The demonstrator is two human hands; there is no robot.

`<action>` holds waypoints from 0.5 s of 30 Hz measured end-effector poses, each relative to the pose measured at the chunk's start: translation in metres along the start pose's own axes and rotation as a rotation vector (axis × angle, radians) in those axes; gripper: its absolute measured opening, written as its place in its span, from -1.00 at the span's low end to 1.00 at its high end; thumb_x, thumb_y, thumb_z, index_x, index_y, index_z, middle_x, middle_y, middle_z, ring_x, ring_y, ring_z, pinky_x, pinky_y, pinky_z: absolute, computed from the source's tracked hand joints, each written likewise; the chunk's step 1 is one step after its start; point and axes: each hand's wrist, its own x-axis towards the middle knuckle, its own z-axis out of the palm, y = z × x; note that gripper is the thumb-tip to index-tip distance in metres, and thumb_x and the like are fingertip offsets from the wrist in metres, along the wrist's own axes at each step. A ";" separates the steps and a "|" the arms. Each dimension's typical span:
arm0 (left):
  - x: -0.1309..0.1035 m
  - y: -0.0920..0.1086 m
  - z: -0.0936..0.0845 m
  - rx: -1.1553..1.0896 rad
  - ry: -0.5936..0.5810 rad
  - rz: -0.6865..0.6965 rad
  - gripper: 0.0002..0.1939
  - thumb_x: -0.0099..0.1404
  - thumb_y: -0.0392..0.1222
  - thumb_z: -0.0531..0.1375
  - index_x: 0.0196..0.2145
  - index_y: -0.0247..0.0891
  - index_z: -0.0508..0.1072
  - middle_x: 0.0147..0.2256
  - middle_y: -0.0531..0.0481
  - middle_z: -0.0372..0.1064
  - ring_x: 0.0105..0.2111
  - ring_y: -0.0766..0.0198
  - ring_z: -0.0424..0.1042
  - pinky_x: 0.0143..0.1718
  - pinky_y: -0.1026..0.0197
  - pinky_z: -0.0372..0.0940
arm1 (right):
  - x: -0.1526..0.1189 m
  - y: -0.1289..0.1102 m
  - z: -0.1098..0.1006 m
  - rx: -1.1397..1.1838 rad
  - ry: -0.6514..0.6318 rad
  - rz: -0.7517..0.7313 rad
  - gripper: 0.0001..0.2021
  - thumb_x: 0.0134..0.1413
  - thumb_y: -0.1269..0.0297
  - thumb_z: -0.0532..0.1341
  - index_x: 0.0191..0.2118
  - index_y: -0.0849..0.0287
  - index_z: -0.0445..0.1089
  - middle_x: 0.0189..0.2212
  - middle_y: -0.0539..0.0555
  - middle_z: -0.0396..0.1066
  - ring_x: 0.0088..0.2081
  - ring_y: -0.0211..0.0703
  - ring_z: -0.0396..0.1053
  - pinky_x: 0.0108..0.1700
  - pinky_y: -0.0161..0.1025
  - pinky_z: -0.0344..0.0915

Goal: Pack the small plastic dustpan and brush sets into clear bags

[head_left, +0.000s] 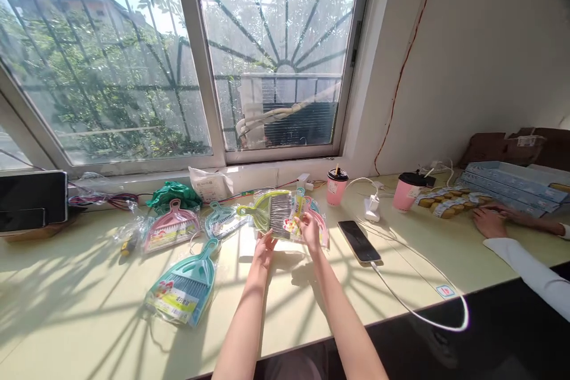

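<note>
Left hand [264, 251]: lower, gripping | Right hand [310, 233]: higher, gripping | Forearms [246, 314]: extended

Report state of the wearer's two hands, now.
Left hand: holding the green packaged dustpan set at its lower edge.
Right hand: holding the same set, farther right.

No text can be read; the label [297, 208] on the green dustpan set [262, 211] is too small

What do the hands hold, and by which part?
A wrapped green dustpan-and-brush set: left hand at its lower edge, right hand at its labelled end.
</note>
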 end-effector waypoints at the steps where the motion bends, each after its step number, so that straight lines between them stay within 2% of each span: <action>1: 0.001 0.000 0.000 0.002 -0.002 0.005 -0.61 0.18 -0.42 0.55 -0.29 -0.03 0.47 -0.21 0.00 0.65 0.20 -0.06 0.75 0.39 -0.08 0.59 | 0.001 0.005 0.001 -0.012 0.057 0.001 -0.56 0.02 -0.26 0.54 -0.25 -0.13 0.42 -0.28 0.14 0.66 -0.10 0.31 0.66 -0.05 0.03 0.60; 4: 0.003 0.000 0.000 0.012 0.000 0.004 -0.61 0.18 -0.43 0.52 -0.30 -0.02 0.45 -0.21 -0.01 0.65 0.22 -0.05 0.74 0.41 -0.06 0.58 | 0.002 0.015 -0.001 -0.069 0.173 -0.001 -0.60 0.03 -0.15 0.51 -0.17 -0.09 0.44 -0.24 0.16 0.68 -0.10 0.29 0.66 0.01 0.05 0.58; 9: 0.006 -0.003 0.000 0.043 0.002 -0.018 -0.59 0.19 -0.39 0.56 -0.26 -0.01 0.45 -0.18 -0.02 0.63 0.26 -0.07 0.70 0.40 -0.08 0.55 | 0.002 0.017 -0.010 -0.079 0.143 -0.003 -0.65 0.06 -0.03 0.55 -0.13 -0.08 0.51 -0.18 0.15 0.73 0.00 0.28 0.71 0.21 0.10 0.63; 12: 0.006 -0.006 0.000 0.049 -0.039 -0.008 -0.50 0.14 -0.36 0.64 -0.25 -0.01 0.42 -0.19 0.00 0.63 0.22 -0.09 0.69 0.36 -0.08 0.54 | 0.003 0.017 -0.012 -0.101 0.151 0.013 -0.70 0.08 0.08 0.56 -0.11 -0.05 0.56 -0.20 0.11 0.74 -0.03 0.25 0.73 0.23 0.12 0.64; 15: 0.006 -0.008 0.000 0.039 -0.045 -0.007 -0.49 0.16 -0.39 0.63 -0.25 -0.02 0.40 -0.18 -0.01 0.64 0.25 -0.07 0.69 0.36 -0.04 0.53 | 0.003 0.019 -0.012 -0.138 0.141 0.017 -0.73 0.09 0.18 0.54 -0.09 -0.05 0.58 -0.19 0.10 0.76 -0.07 0.23 0.73 0.22 0.11 0.63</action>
